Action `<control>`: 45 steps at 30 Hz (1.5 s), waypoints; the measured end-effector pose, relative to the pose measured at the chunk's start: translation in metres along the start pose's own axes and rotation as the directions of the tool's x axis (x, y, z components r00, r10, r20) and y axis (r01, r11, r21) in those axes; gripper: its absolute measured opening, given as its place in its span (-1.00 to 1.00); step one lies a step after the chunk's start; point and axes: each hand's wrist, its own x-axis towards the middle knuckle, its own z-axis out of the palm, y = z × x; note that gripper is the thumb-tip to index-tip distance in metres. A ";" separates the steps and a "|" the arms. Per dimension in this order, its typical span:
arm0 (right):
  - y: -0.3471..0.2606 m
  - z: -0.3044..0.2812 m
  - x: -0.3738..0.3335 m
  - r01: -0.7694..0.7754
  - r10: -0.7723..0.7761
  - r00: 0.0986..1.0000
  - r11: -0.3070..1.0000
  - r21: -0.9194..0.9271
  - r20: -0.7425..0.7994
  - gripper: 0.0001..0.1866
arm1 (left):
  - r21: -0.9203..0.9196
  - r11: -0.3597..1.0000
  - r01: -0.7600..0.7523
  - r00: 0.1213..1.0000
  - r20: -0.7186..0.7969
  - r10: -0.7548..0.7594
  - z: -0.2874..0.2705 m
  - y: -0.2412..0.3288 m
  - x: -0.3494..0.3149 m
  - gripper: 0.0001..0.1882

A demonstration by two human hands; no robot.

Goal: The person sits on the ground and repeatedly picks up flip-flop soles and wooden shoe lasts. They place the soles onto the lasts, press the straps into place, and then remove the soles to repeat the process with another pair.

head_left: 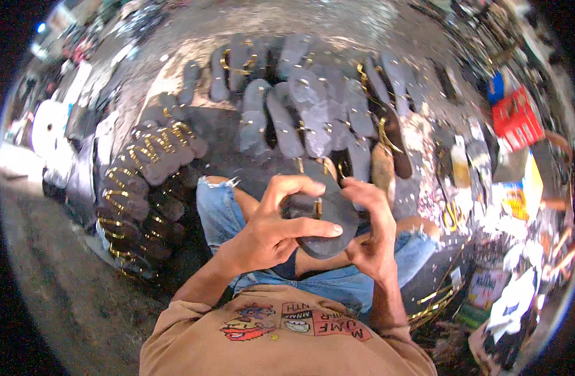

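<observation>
In front of my lap is a dark grey sandal sole with gold-coloured strap pieces showing at its middle and far end. My left hand grips it from the left, thumb stretched flat across the top and fingers curled over the side. On the opposite edge, my right hand bends round the sole, its fingertips at the upper right side. Part of that hand's hold is hidden behind the sole. Just beyond lie several grey soles with gold bits, spread on a dark surface.
Gold-strapped sandals are piled on the left. To the right are yellow-handled scissors, a bottle of yellowish liquid and a red box. Thin gold strips lie near my right elbow. My knees in torn jeans flank the work.
</observation>
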 end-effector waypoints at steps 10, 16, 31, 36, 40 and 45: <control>-0.012 -0.009 -0.011 0.059 -0.064 0.992 0.997 -0.041 -0.111 -0.46 | -0.046 0.985 -0.168 0.960 -0.234 0.153 0.030 0.007 0.012 -0.43; -0.012 -0.009 -0.009 0.060 -0.071 0.992 0.992 -0.111 -0.101 -0.47 | 0.171 0.965 -0.200 0.967 -0.124 0.222 0.014 0.006 0.014 -0.23; -0.011 -0.002 -0.005 -0.135 0.126 0.988 0.985 -0.104 -0.094 -0.30 | 0.023 1.000 -0.017 0.998 -0.057 0.019 0.038 -0.033 -0.008 -0.66; 0.026 -0.020 -0.009 0.097 -0.072 0.993 0.942 -0.320 0.090 -0.44 | 0.011 1.000 -0.019 0.998 -0.061 0.020 0.043 -0.027 -0.006 -0.54; 0.062 0.001 -0.037 -0.041 0.038 0.999 0.997 -0.065 -0.035 -0.61 | 0.023 0.995 0.094 0.996 -0.003 -0.094 0.039 -0.044 -0.020 -0.47; 0.119 -0.019 -0.009 -0.612 0.522 0.646 0.791 0.032 -0.557 -0.45 | -0.779 0.528 0.339 0.787 -0.073 -0.612 -0.022 -0.098 0.008 -0.30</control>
